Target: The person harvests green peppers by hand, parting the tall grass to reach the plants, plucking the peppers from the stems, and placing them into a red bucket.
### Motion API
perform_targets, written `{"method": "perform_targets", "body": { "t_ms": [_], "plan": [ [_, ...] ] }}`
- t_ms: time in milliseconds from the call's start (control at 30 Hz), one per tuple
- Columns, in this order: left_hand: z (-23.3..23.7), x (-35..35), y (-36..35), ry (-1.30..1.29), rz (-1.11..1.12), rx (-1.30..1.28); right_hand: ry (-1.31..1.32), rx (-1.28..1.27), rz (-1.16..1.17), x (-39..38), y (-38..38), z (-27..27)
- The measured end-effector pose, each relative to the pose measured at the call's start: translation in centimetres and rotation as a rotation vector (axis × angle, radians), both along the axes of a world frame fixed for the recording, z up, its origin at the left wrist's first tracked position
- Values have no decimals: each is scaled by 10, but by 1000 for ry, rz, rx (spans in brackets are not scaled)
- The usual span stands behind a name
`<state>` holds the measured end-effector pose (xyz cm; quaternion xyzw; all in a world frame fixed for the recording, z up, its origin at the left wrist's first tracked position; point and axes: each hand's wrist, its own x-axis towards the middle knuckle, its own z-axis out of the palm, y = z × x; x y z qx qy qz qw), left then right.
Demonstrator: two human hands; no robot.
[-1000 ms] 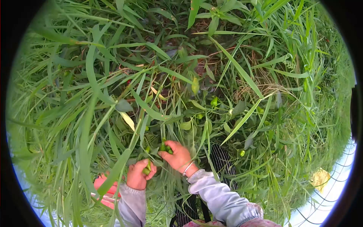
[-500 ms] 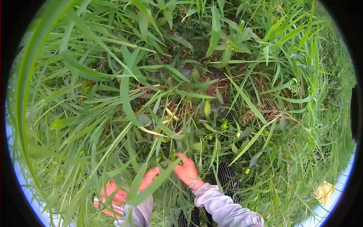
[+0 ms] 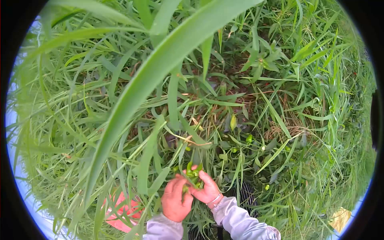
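Several small green peppers (image 3: 192, 172) are bunched in the fingers of my right hand (image 3: 207, 192), low in the middle of the view. My left hand (image 3: 175, 199) presses up against it from the left, its fingers curled. A bit of green pepper shows between the left thumb and fingers; the fingertips partly hide it. Around both hands are leafy pepper plants mixed with long grass. Another green pepper (image 3: 249, 138) hangs among the leaves up and right of my hands, and a small one (image 3: 267, 187) is farther right.
A broad grass blade (image 3: 132, 92) crosses close to the camera. A red-pink item (image 3: 122, 214) lies in the grass at lower left. At lower right is a yellow piece (image 3: 340, 219). My dark striped trouser leg (image 3: 247, 198) shows behind the right sleeve.
My left hand has moved up and right to meet the right hand, and more green peppers show in the grip. The view has shifted, and a broad blade now hangs across it.
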<state>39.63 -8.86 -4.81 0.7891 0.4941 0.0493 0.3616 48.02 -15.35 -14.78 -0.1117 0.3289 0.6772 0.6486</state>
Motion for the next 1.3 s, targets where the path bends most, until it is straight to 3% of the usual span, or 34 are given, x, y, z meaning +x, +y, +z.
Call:
{"method": "perform_targets", "body": {
  "t_ms": [233, 400, 467, 533, 600, 667, 733, 767, 867, 967, 1067, 1233, 1267, 1300],
  "plan": [
    [-1, 14, -15, 168, -272, 195, 9, -18, -110, -1, 4, 5],
    [28, 27, 5, -74, -358, 239, -17, -11, -81, 2, -2, 1],
    [39, 47, 38, -210, -434, 303, 39, -15, -39, 0, -4, 3],
    [51, 75, 89, -178, -458, 477, 91, -18, 1, -2, -6, 3],
    [50, 86, 144, 101, -412, 879, 125, 165, -15, -2, -6, 1],
    [48, 74, 191, 473, -371, 951, 100, 208, 12, -1, -9, 0],
    [44, 48, 218, 832, -226, 397, 108, 238, 23, -2, -9, 0],
    [23, 13, 222, 808, -273, 503, 111, 257, 35, -2, -10, 0],
    [21, -25, 196, 841, -235, 127, 123, 316, 57, 1, -12, 0],
    [21, -63, 156, 754, -196, 1, 100, 343, 106, 9, -23, -2],
    [3, -95, 114, 408, -16, -119, 34, 306, 212, 23, -38, 6],
    [24, -29, 57, 507, -106, -380, -89, 371, 266, 63, -34, 67],
    [5, -29, 35, 406, -155, -270, -143, 369, 293, 72, -26, 81],
    [-5, -16, 20, 395, -98, -328, -196, 374, 330, 81, -15, 93]
  ]
}}
